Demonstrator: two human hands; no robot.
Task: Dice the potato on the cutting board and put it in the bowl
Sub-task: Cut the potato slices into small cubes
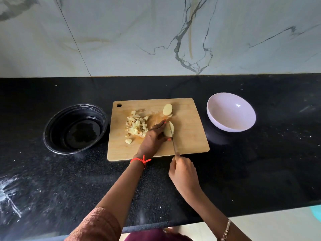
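Note:
A wooden cutting board lies on the black counter. My left hand holds a potato piece at the board's middle, fingers and thumb curled round it. My right hand grips the handle of a knife, whose blade runs through that piece. A second potato chunk rests near the board's far edge. A heap of diced potato covers the board's left half. A pale lilac bowl stands to the right of the board with nothing in it.
A clear glass bowl sits left of the board. A marble wall rises behind the counter. The counter's front edge runs close to my body, and white smears mark its left end.

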